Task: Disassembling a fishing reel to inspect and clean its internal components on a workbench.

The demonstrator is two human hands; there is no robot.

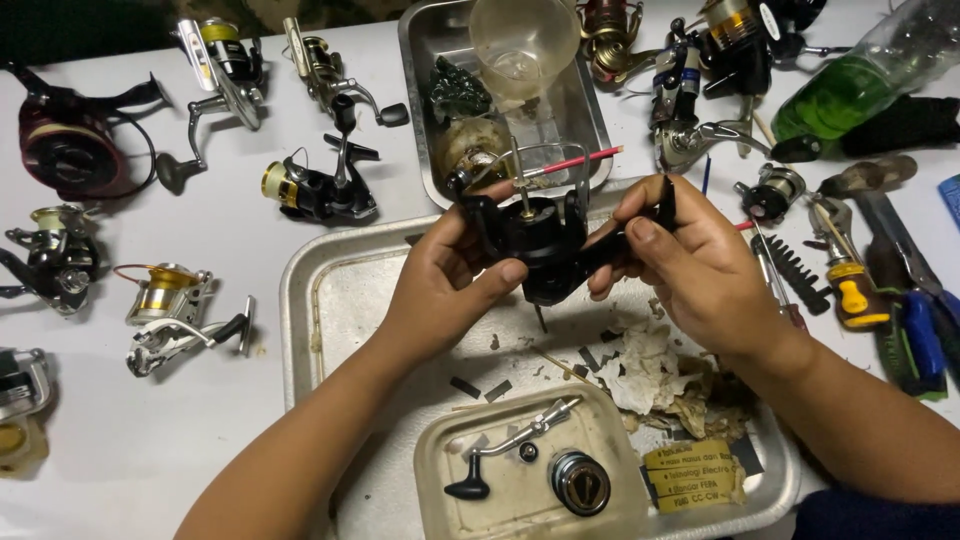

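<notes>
Both hands hold a black reel point(535, 240) up over the big metal tray point(300, 300) on the table point(200, 440). The left hand point(440, 290) cups the reel's body from the side, fingers curled round it and thumb pressed to its front. The right hand point(690, 270) grips the other side, its fingers pinching a black arm or stem that juts from the reel toward the upper right.

By the look of it the reel is being stripped down: the spool is off, and a bare shaft point(521, 190) stands upright from the rotor with the wire bail arching behind. Working on it further would want one hand steadying the body while the other turns or pulls the part it pinches.

The reel is matt black, compact and somewhat grimy. A handle point(505, 450) and a round cap point(580, 482) lie in a small tray point(440, 440) below it, beside crumpled paper point(650, 375). Other reels point(170, 310) sit about the table, with screwdrivers point(855, 295) on the right.
</notes>
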